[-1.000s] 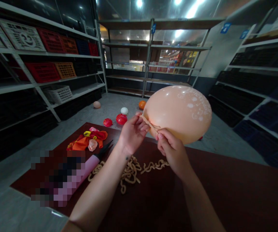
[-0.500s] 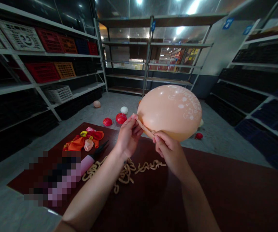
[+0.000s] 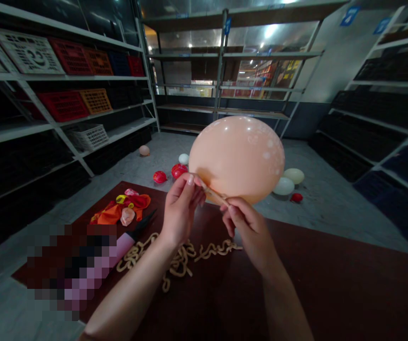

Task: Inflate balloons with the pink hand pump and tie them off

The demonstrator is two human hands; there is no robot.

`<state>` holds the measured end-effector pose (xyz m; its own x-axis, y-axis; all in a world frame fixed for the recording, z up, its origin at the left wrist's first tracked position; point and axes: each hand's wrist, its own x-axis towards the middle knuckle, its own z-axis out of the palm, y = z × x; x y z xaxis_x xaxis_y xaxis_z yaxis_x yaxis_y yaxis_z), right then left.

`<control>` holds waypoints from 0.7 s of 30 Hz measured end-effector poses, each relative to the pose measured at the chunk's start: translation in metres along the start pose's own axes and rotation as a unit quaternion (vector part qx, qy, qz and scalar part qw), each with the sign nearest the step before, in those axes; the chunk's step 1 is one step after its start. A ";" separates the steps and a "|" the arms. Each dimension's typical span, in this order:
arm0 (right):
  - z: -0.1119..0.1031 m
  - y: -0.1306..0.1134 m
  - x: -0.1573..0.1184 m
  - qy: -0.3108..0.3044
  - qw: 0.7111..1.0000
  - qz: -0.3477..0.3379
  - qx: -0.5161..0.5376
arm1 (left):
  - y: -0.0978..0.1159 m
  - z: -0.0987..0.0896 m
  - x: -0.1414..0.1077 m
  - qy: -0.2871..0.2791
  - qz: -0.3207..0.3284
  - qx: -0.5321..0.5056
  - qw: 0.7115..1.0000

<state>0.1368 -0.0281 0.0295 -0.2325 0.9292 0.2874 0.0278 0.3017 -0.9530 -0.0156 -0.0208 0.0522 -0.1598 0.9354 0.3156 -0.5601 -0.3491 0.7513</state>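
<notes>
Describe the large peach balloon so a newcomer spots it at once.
Look above the dark reddish-brown table, where the left hand and right hand pinch a thin strip. Just behind that strip is the peach balloon, white-printed and looking far larger than the balloons on the floor.

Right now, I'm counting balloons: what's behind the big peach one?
Behind the peach balloon: shelving and floor, white balloons showing beside its edges; anything it covers cannot be seen.

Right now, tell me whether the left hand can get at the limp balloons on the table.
Probably, if it lets go first: the left hand pinches what looks like the neck of the peach balloon, but nothing visible blocks the limp balloons.
</notes>
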 end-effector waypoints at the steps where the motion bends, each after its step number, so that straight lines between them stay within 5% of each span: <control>1: -0.001 0.001 0.001 0.010 1.000 -0.001 0.015 | -0.004 0.000 0.003 -0.015 0.022 0.028 0.999; 6: -0.009 0.013 0.006 0.052 0.997 0.025 0.058 | -0.056 -0.009 0.061 -0.052 0.151 0.280 0.947; 8: -0.014 0.017 0.007 0.068 0.996 0.039 0.047 | -0.084 -0.015 0.092 -0.164 0.098 0.409 0.892; 10: -0.020 0.018 0.007 0.071 0.996 0.047 0.036 | -0.103 -0.023 0.112 -0.247 0.001 0.553 0.795; 12: -0.024 0.015 0.006 0.057 0.997 0.050 0.032 | -0.108 -0.035 0.114 -0.272 -0.032 0.588 0.761; 16: -0.026 0.004 0.002 0.003 0.999 0.039 0.016 | -0.080 -0.069 0.082 -0.268 -0.035 0.610 0.745; 21: -0.008 -0.004 -0.003 -0.066 0.998 0.016 -0.017 | -0.016 -0.128 0.031 -0.183 -0.018 0.669 0.720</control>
<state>0.1449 -0.0300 0.0330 -0.3568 0.9027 0.2403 0.0688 0.2820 -0.9570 -0.1154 0.0210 -0.0242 0.1980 0.9528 0.2302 0.7645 -0.2972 0.5720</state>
